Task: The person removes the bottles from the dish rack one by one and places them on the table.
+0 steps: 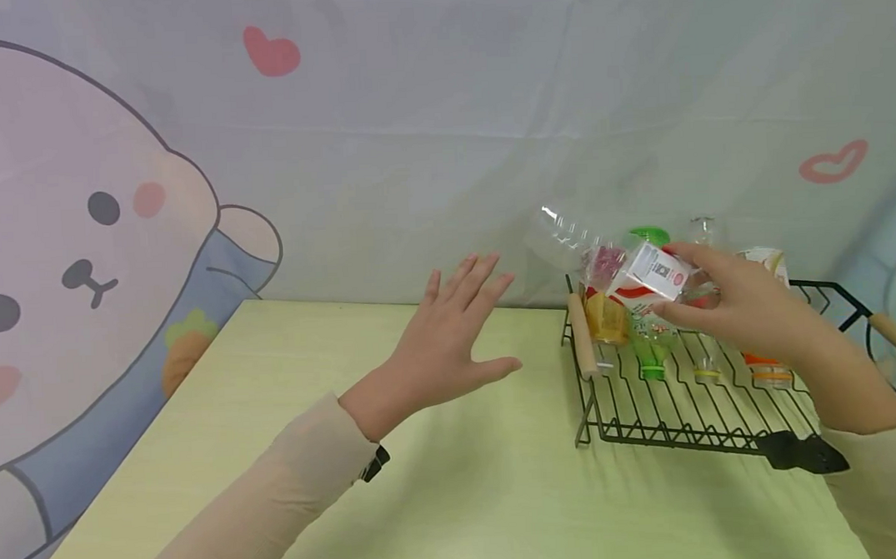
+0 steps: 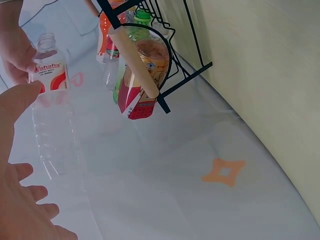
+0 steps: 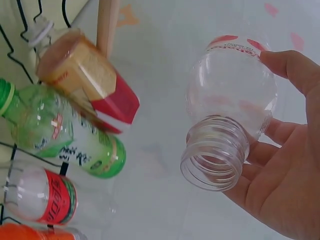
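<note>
My right hand (image 1: 749, 304) holds an uncapped, clear plastic bottle (image 3: 232, 95) by its sides, above the wire rack (image 1: 680, 443). The bottle has a white and red label (image 1: 659, 270); in the head view its base tilts up to the left. In the right wrist view its open mouth faces the camera. My left hand (image 1: 443, 338) is raised over the table with fingers spread, holding nothing, left of the rack. In the left wrist view the left thumb overlaps the bottle's label, but the head view shows them apart.
In the rack lie a bottle with a yellow and red wrap (image 3: 90, 80), a green bottle (image 3: 65, 130), a clear bottle with a red label (image 3: 57, 195) and an orange one (image 3: 30, 233). The rack has wooden handles (image 1: 582, 336). A printed cloth (image 1: 412, 148) hangs behind the table (image 1: 309, 361).
</note>
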Demonstrator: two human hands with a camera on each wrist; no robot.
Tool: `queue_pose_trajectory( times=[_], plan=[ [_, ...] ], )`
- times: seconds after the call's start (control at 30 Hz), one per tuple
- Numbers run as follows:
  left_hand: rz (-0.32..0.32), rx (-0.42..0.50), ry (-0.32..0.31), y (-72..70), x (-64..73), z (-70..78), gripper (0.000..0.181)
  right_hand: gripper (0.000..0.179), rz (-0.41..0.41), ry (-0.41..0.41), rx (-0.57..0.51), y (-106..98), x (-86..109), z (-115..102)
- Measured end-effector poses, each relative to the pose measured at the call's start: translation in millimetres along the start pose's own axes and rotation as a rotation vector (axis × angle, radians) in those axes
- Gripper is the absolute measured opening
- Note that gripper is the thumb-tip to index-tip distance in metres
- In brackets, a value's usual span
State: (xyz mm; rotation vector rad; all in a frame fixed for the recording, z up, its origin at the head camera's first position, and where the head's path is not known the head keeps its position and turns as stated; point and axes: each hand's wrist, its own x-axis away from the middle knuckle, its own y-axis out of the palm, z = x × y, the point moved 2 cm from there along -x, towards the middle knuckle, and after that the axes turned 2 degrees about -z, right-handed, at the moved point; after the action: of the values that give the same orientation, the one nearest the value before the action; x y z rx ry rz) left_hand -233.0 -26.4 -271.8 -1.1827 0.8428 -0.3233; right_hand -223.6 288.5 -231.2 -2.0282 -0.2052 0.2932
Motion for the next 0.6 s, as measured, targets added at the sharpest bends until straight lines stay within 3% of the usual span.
queue_pose_trajectory(
  times=[0.6],
  plan=[
    [0.042,-0.035,0.024,2.2,2.3,0.2,0.084,0.071,-0.073,-0.097,0.003,37,-2.9,-38]
  ],
)
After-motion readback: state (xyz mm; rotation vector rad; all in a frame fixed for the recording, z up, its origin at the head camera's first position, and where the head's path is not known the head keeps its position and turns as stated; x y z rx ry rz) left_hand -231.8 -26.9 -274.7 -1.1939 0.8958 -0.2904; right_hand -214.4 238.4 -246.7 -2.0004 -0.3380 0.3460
